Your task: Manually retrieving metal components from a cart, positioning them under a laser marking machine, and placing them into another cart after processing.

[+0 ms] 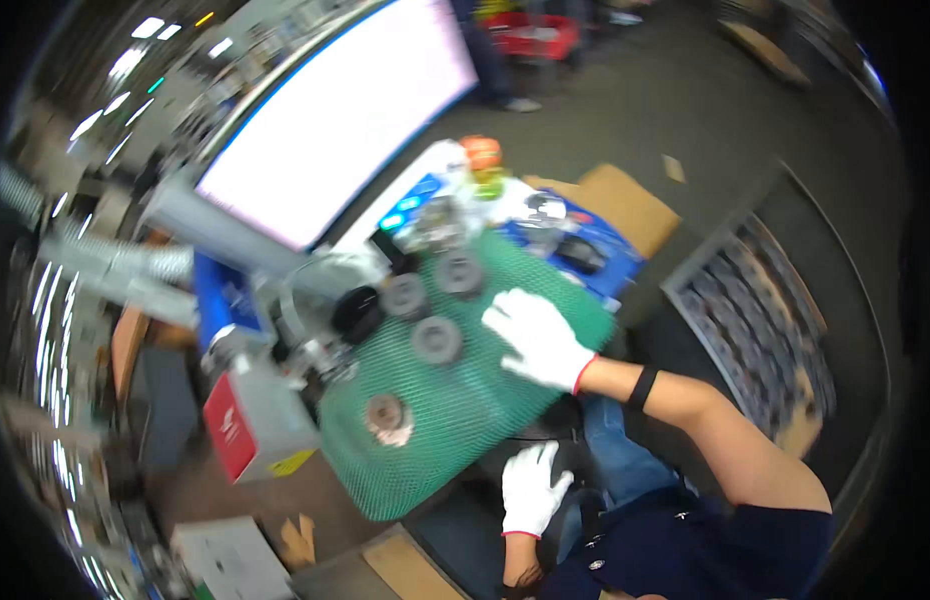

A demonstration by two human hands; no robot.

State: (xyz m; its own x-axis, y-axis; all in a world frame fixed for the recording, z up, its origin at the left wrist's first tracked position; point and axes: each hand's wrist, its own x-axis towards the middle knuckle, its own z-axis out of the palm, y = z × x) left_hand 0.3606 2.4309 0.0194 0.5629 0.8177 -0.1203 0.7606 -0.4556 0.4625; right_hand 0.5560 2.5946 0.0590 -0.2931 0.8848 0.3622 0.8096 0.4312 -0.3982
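My right hand (538,338), in a white knitted glove, reaches over the green mesh mat (465,410) with its fingers stretched out and nothing visible in them. Nearest to it are several thick grey ring-shaped parts, among them one at the front (437,340) and one farther back (460,272). A brownish ring (385,412) lies alone toward the mat's left end. My left hand (533,490), gloved too, hovers low beside the mat's near edge, close to my lap. Its fingers and thumb are apart, holding nothing I can see. Motion blurs the picture somewhat.
A large lit monitor (345,110) stands behind the mat. A black round object (358,315) and a red-and-white box (255,425) are at its left. A blue package (585,255) lies at the back right. At right, a crate (755,310) holds rows of dark parts.
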